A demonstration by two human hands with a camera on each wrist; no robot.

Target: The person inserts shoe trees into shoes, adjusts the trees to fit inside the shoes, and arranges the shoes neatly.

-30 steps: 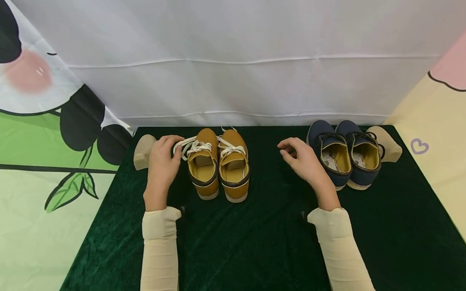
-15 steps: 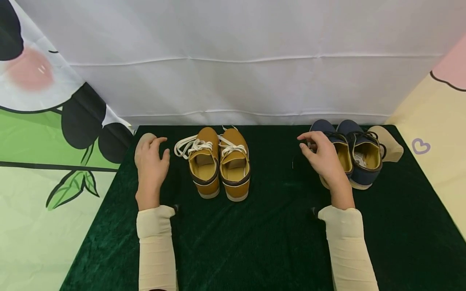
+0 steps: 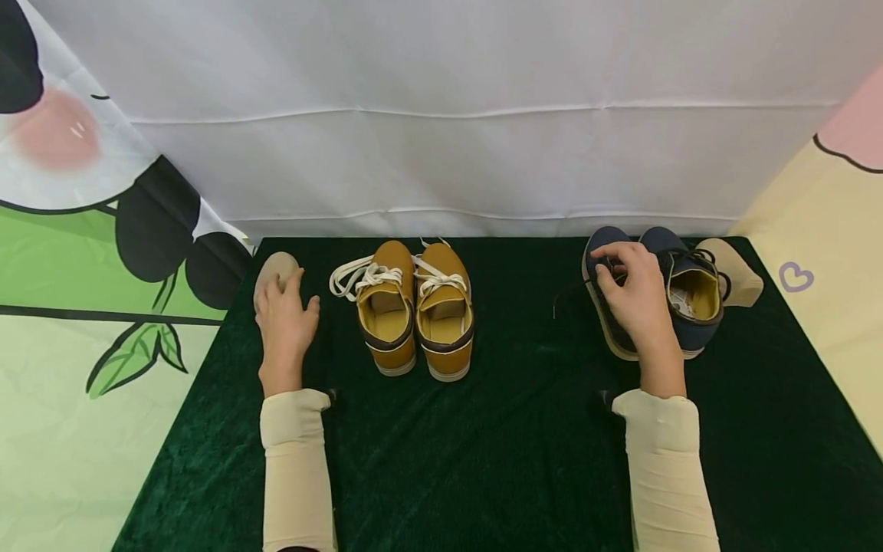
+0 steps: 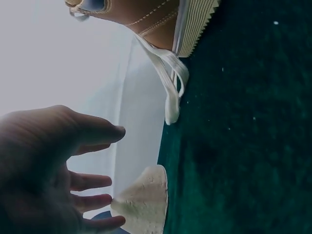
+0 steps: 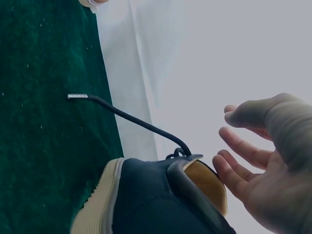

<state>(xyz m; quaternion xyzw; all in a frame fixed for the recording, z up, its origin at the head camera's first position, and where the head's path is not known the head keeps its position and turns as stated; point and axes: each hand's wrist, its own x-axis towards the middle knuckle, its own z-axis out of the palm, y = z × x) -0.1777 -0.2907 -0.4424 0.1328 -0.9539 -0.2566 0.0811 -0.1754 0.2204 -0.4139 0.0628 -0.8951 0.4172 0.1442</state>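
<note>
My left hand [image 3: 285, 326] is over a beige, rounded piece with a rough matt surface [image 3: 276, 268], its fingertips overlapping that piece in the head view. The fingers are spread and fairly straight, the thumb apart from them. My right hand [image 3: 638, 291] hovers at the opening of the left navy shoe [image 3: 603, 241], fingers loosely bent and holding nothing. That shoe's dark lace [image 5: 141, 123] trails out to the left with its tip free. Between the hands stand two tan shoes [image 3: 395, 353] with white laces [image 3: 352, 274], heels toward me. My right hand hides much of the navy shoe's inside.
The other navy shoe [image 3: 690, 333] stands close beside the first, and a second beige piece [image 3: 740, 276] lies to its right. Dark green cloth [image 3: 483, 460] covers the table. A white curtain [image 3: 483, 169] hangs along the back edge, with printed cloths at both sides.
My left hand has moved left from beside the tan shoes' white lace to the beige piece, its fingers reaching out. My right hand has moved right, over the left navy shoe. The tan shoes stay put.
</note>
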